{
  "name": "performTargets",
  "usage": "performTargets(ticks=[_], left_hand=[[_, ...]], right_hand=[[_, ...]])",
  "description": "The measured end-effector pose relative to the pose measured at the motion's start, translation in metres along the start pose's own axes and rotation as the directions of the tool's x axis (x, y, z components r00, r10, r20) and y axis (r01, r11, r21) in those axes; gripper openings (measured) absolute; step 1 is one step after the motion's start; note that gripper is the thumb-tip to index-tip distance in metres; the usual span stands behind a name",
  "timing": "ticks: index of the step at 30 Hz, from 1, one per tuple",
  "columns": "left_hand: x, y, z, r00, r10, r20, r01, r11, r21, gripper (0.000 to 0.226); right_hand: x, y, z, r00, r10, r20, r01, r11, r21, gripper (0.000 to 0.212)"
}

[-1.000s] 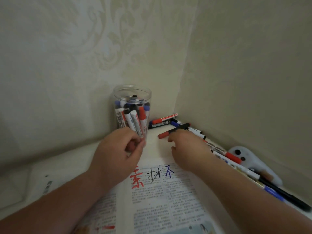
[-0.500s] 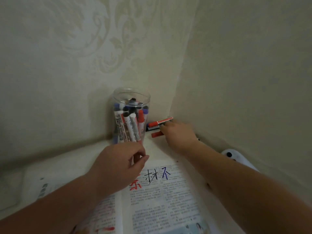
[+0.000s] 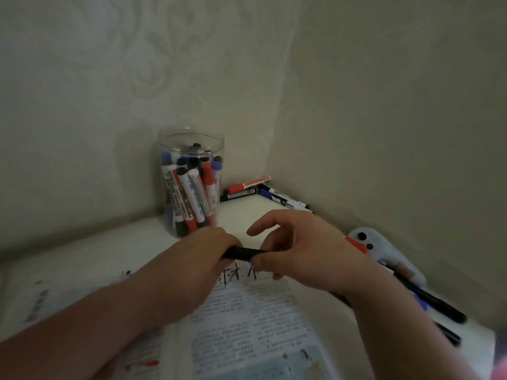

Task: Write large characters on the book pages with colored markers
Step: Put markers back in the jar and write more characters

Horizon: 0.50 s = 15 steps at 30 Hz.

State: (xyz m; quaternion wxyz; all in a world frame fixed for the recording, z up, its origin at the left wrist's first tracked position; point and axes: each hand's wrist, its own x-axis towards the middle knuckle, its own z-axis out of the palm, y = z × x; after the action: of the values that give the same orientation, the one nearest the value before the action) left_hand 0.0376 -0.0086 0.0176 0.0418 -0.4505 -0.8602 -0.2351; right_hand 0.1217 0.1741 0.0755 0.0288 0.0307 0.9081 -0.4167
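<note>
An open book [image 3: 252, 319] with printed text lies on the white table in front of me. Large hand-drawn characters [image 3: 236, 275] run along the top of its right page, partly hidden by my hands. Above that page I hold a thin black marker [image 3: 244, 253] level between both hands. My left hand [image 3: 203, 259] grips its left end, fingers curled over it. My right hand [image 3: 299, 250] pinches its right end between thumb and fingers, with the index finger raised.
A clear round jar [image 3: 190, 182] holding several red, blue and black markers stands in the wall corner. Loose markers [image 3: 255, 189] lie behind it and along the right wall [image 3: 439, 305]. A white eraser-like object [image 3: 384, 248] sits at the right.
My right hand has come back from the far corner with the black marker. My left hand has moved right and taken its other end. Both hands now meet over the book.
</note>
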Motion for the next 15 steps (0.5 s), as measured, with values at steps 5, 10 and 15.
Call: performTargets(ticks=[5,10,15], left_hand=[[-0.002,-0.004,0.004,0.988,0.124,-0.094,-0.117,0.990,0.076,0.038],[0.004,-0.002,0.004,0.993,0.066,-0.101,-0.085,0.977,-0.197,0.023],[-0.005,-0.011,0.005,0.990,0.034,-0.133,-0.073,0.951,-0.301,0.030]], right_hand=[[0.007,0.018,0.009,0.990,-0.069,-0.125,0.095,0.972,0.216,0.011],[0.016,0.025,0.014,0.971,-0.140,-0.193,0.225,0.803,0.551,0.001],[0.015,0.021,0.030,0.944,-0.234,-0.232,0.325,0.787,0.525,0.010]])
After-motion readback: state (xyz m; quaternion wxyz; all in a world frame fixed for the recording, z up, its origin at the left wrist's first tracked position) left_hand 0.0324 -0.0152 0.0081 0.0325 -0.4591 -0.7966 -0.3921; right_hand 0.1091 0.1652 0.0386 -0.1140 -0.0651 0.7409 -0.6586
